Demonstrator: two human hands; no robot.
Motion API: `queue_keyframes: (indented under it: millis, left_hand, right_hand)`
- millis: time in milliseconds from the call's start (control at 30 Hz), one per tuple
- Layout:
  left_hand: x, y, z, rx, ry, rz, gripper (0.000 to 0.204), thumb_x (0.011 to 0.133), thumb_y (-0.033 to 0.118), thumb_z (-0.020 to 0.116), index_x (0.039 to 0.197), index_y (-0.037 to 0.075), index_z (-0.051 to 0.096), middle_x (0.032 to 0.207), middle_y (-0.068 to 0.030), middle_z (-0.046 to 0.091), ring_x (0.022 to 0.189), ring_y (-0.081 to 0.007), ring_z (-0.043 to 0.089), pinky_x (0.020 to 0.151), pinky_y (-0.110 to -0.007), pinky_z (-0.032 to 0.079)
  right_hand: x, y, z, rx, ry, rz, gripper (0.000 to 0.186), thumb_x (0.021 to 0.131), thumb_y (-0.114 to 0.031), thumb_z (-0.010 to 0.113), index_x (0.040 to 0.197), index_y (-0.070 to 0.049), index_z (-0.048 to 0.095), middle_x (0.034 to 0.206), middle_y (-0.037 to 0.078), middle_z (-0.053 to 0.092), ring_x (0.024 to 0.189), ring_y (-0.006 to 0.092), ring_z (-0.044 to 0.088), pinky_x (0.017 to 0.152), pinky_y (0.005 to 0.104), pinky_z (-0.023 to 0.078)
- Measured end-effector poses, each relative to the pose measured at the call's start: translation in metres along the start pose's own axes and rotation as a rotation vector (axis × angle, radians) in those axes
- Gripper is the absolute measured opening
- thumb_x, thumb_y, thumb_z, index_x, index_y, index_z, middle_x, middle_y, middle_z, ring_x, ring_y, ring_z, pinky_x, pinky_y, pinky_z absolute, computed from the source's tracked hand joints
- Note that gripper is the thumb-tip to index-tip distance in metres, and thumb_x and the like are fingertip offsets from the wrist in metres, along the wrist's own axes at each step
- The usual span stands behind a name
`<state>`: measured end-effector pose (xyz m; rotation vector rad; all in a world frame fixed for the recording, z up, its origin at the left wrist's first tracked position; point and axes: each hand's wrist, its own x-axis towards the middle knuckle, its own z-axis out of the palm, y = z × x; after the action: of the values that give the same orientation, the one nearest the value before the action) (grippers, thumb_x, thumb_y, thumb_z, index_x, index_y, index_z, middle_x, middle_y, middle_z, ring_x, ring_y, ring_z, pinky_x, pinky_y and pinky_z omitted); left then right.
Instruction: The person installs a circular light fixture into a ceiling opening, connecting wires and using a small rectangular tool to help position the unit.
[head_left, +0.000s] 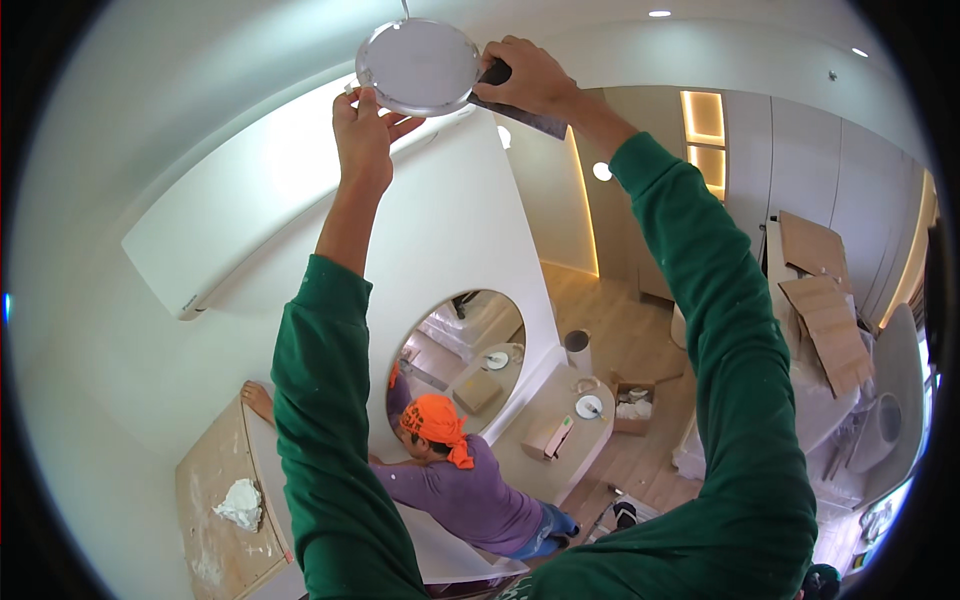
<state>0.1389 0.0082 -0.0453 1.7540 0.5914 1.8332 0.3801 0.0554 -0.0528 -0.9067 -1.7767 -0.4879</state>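
Overhead, a round ceiling light point(420, 66) with a pale disc and a shiny rim hangs from a thin wire. My left hand point(362, 140) reaches up to its lower left edge, thumb and fingertips closed on the rim beside a small white piece. At the opposite edge, my right hand point(532, 82) is wrapped around a putty knife point(540, 122). The knife has a black handle, and its broad grey blade slants down to the right. Part of the handle is hidden behind my fingers, which are close to the light's rim; whether they touch it I cannot tell.
A long white air conditioner point(230, 190) runs along the wall at left. Below me, a person in a purple shirt point(475, 505) leans by a round mirror point(470, 340). Lower left, white putty point(240, 503) lies on a wooden board point(205, 470). Cardboard sheets point(830, 335) cover wrapped furniture at right.
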Motion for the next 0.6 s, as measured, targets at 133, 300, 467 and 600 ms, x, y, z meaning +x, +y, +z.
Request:
queue_keyframes:
  millis: [133, 300, 467, 600]
  left_hand:
    - [0.001, 0.001, 0.001, 0.003, -0.002, 0.014, 0.039, 0.110, 0.018, 0.036, 0.136, -0.011, 0.030, 0.128, -0.0278, 0.052, 0.100, -0.0384, 0.071, 0.088, -0.043, 0.066]
    - [-0.005, 0.001, 0.006, 0.010, 0.012, 0.017, 0.038, 0.110, 0.017, 0.036, 0.136, -0.010, 0.030, 0.127, -0.0280, 0.052, 0.103, -0.0391, 0.071, 0.088, -0.043, 0.065]
    - [-0.004, -0.004, 0.008, 0.003, 0.015, 0.021, 0.038, 0.110, 0.017, 0.036, 0.137, -0.009, 0.029, 0.129, -0.0289, 0.051, 0.104, -0.0397, 0.070, 0.090, -0.043, 0.065]
    - [-0.004, -0.007, 0.003, -0.025, 0.012, 0.032, 0.037, 0.110, 0.017, 0.035, 0.134, -0.010, 0.029, 0.129, -0.0294, 0.049, 0.103, -0.0400, 0.071, 0.087, -0.042, 0.066]
  right_hand:
    - [0.000, 0.003, 0.002, 0.043, -0.022, 0.045, 0.044, 0.080, -0.044, 0.073, 0.105, -0.009, 0.064, 0.107, 0.009, 0.061, 0.107, 0.0273, 0.057, 0.096, 0.0408, 0.047]
    - [-0.001, 0.010, 0.004, 0.080, -0.094, 0.111, 0.050, 0.079, -0.051, 0.072, 0.108, -0.010, 0.066, 0.115, 0.010, 0.061, 0.113, 0.0280, 0.056, 0.098, 0.0420, 0.046]
    - [-0.011, 0.020, -0.004, 0.283, 0.038, 0.125, 0.035, 0.088, -0.042, 0.067, 0.107, -0.013, 0.069, 0.094, 0.008, 0.065, 0.097, 0.0270, 0.061, 0.091, 0.0405, 0.049]
    - [-0.033, -0.006, -0.012, 0.151, 0.326, 0.096, 0.023, 0.092, -0.034, 0.067, 0.104, -0.016, 0.074, 0.076, 0.004, 0.062, 0.084, 0.0229, 0.062, 0.083, 0.0380, 0.049]
